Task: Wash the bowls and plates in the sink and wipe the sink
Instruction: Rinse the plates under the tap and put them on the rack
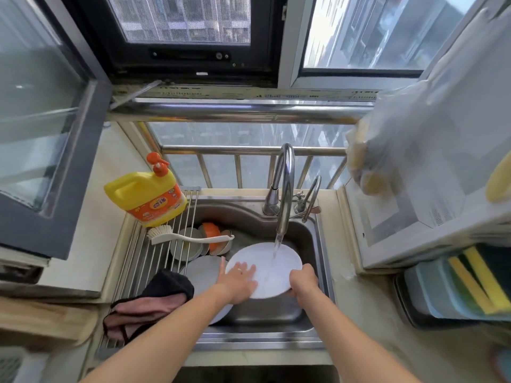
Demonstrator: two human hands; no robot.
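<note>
Over the sink [312,239], under the running tap [284,189], a white plate [273,264] is held tilted, water striking its face. The right hand [302,280] grips its near-right rim, fingers curled round the edge; the left hand [239,280] lies flat on the plate, fingers straight and spread. Left of it sit another plate [204,272] and stacked bowls [204,241]. A brush [188,236] rests across the rack [138,261], beside a detergent bottle [149,197] and cloth [154,299].
</note>
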